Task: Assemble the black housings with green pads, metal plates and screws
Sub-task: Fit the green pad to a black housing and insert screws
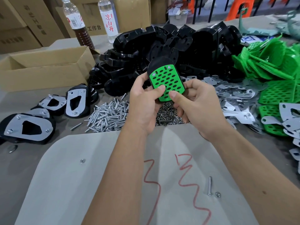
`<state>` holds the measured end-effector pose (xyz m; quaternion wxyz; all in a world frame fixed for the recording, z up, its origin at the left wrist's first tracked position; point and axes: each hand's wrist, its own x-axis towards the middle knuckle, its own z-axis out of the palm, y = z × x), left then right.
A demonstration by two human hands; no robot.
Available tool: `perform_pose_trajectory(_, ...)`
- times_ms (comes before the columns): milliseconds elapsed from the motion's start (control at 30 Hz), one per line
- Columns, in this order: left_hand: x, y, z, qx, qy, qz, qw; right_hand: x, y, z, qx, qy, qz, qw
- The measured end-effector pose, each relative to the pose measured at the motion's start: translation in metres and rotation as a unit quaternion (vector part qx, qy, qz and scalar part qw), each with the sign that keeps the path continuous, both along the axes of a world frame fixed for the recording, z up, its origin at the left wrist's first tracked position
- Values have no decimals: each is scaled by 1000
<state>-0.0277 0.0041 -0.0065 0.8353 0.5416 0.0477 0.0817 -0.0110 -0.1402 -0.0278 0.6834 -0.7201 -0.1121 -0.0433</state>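
- Head view: both hands hold one housing [159, 64] up over the middle of the desk [24, 159], its green pad [167, 82] facing the camera.
- Left hand [142, 108]: fingers curled round the housing's left side, thumb pressed on the pad's lower part. That grip is closed on the piece.
- Right hand [194, 108]: fingers curled under the lower right edge, thumb tip on the pad's bottom rim. Also closed on it.
- Two screw heads show in the pad's top holes.
- Screws [108, 116]: a loose heap on the desk below and left of the hands; nuts [168, 114] heaped just beside it, partly hidden under the hands.
- Housings pile [170, 51]: black parts stacked toward the far edge, behind the held piece.
- Plates [235, 95]: metal plates spread to the right of the hands, reaching the right edge.
- Pads pile [267, 62]: green pads at the far right, some lying among the plates.
- Finished units [27, 127]: several housings with plates screwed on, plate side up, near the left edge.
- Box [45, 69]: open cardboard carton at the far left, behind the finished units.
- Two bottles [108, 20] stand at the far edge, left of the black pile.
- Mat [81, 184]: a pale sheet at the near edge under the forearms, marked with red scrawl; one screw [209, 185] and a nut lie on it near the right forearm, and another nut lies toward its left.
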Motion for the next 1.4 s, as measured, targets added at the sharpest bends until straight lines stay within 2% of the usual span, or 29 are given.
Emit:
perform_pose_trajectory(233,1,-3,1,27,18,31,999,-2,5,1,-3,3,18,1000)
perform_pose_trajectory(333,2,-7,0,62,28,70,995,-2,5,2,5,18,18,1000)
perform_pose_trajectory(467,3,-5,0,60,62,146,986,-5,7,3,7,31,39,999)
perform_pose_trajectory(600,6,0,0,80,63,174,979,-6,10,5,48,51,37,997)
perform_pose_trajectory(667,7,1,0,69,69,179,979,-8,11,4,39,44,27,998)
perform_pose_trajectory(733,7,0,-1,78,89,175,977,-11,14,3,-3,-1,-4,1000)
perform_pose_trajectory(800,7,-2,0,88,116,144,979,-13,13,2,-107,-110,-54,987)
perform_pose_trajectory(900,3,-5,5,35,144,76,986,-16,11,9,-252,-250,-81,932)
perform_pose_trajectory(1033,-3,-2,11,-38,131,-9,991,-18,15,15,-352,-333,-89,870)
perform_pose_trajectory(1100,-3,1,10,-53,137,11,989,-19,16,15,-370,-354,-80,855)
perform_pose_trajectory(1167,-3,3,10,-69,147,26,986,-19,15,14,-366,-359,-56,857)
perform_pose_trajectory(1300,-3,2,7,-72,168,14,983,-14,7,12,-311,-326,-11,893)
perform_pose_trajectory(1400,-1,1,6,-113,175,13,978,-7,-3,9,-286,-309,12,907)
